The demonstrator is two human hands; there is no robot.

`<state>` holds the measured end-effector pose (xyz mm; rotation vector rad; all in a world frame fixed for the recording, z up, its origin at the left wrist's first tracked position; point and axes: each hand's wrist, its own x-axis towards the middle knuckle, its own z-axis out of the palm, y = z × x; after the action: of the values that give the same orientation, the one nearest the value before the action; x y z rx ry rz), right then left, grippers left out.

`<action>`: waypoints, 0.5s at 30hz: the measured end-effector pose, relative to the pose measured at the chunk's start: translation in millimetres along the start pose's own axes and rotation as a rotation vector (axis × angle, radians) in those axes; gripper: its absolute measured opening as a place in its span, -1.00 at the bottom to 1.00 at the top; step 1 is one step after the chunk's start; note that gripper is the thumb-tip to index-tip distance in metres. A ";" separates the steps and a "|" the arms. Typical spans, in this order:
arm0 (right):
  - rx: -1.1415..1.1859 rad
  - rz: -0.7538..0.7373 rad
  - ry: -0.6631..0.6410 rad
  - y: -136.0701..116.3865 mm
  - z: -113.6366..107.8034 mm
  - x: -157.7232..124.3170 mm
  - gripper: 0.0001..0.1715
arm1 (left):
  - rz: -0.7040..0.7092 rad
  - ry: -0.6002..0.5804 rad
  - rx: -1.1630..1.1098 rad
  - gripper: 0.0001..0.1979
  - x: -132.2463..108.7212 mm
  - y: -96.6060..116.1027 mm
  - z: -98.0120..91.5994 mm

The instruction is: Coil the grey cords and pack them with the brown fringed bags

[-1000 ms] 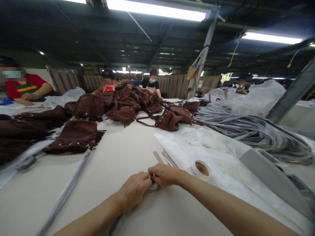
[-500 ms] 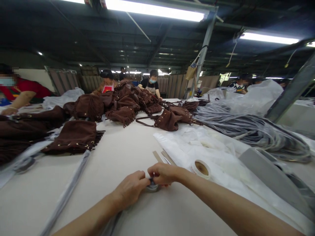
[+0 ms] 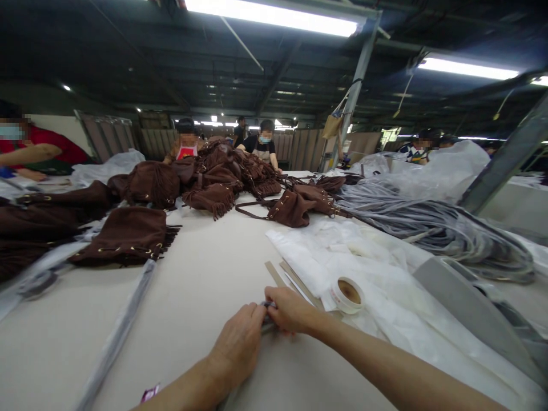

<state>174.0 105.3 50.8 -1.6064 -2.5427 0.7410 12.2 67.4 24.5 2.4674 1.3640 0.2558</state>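
Over the near middle of the white table, my left hand [image 3: 242, 337] and my right hand [image 3: 289, 308] meet with fingers closed. Between their fingertips they pinch a dark grey strap [image 3: 268, 311] that seems to be wrapped in clear plastic; most of it is hidden by the fingers. Part of it appears to trail down beneath my left forearm. Beyond my right hand lie some thin flat strips [image 3: 295, 282]. A roll of white tape [image 3: 347, 295] rests to the right of that hand.
Brown fringed drawstring bags [image 3: 226, 165] are heaped across the far table. A long plastic-wrapped strap [image 3: 117, 337] lies at left. White plastic sheets [image 3: 342, 245], a bundle of wrapped straps [image 3: 432, 222] and a grey machine [image 3: 471, 319] occupy the right. Several people work around.
My left hand has turned and moved right, closer to my right hand. The strap's curled end, visible before, is now mostly covered. A small purple item has come into view by my left forearm.
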 end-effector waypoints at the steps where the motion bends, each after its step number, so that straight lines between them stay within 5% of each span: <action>1: -0.034 -0.051 0.000 -0.4 -3.3 1.9 -0.77 | 0.016 -0.017 -0.002 -0.66 -2.3 -3.8 -2.2; 9: -0.142 -0.347 -0.217 -3.1 -26.9 26.0 -0.79 | 0.301 -0.044 0.010 -0.77 5.9 -33.2 -20.4; 15: -0.050 -0.059 -0.027 -1.5 -4.2 13.8 -0.76 | 0.038 -0.019 0.115 -0.79 13.3 -14.2 -8.8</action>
<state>167.5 118.3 52.2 -1.5384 -2.6354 0.7044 5.4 87.4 27.8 2.5845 1.3611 0.1659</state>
